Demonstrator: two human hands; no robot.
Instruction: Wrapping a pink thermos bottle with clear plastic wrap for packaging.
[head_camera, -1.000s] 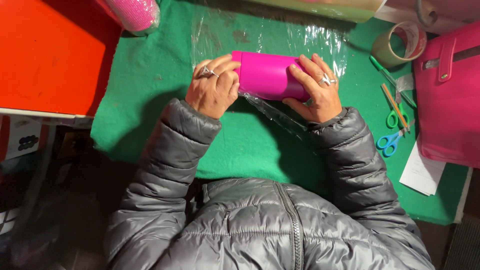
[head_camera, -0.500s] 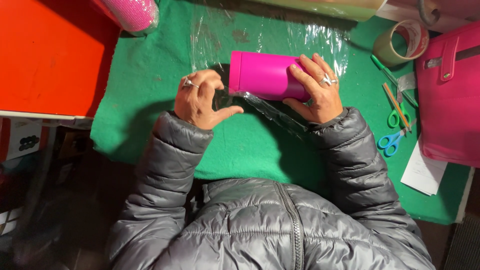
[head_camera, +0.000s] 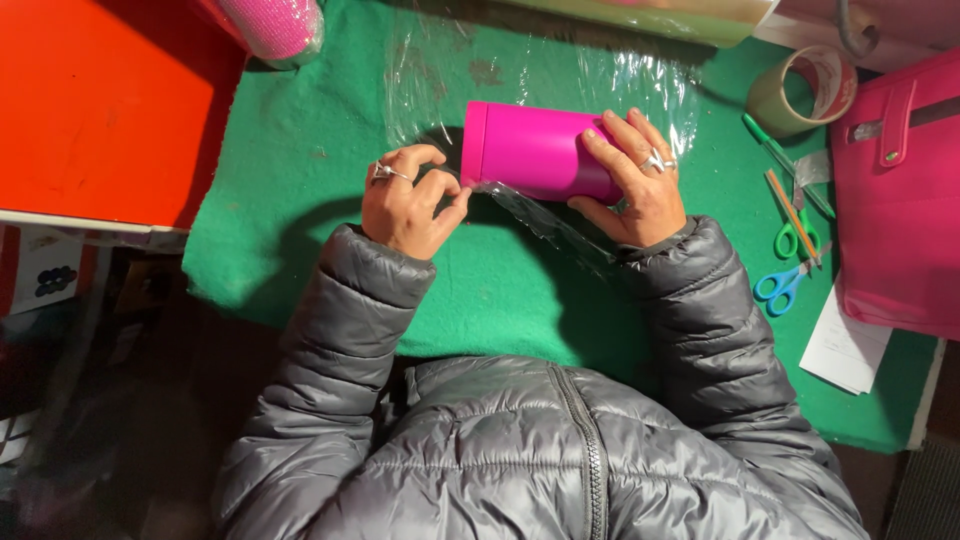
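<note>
Head view: our right hand clamps the pink tumbler steady (lying sideways) on clear film; left hand fingers pinch the film's edge.

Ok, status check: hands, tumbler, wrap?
Right hand holds pink tumbler on its side. Left hand pinches clear wrap at its near edge. Scissors and tape roll lie off right.

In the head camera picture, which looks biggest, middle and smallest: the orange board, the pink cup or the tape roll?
Largest to smallest, as they look:
1. Orange board, cut off by the picture's edge.
2. Pink cup, lying on its side under the right hand, with the left hand beside it.
3. Tape roll.
</note>
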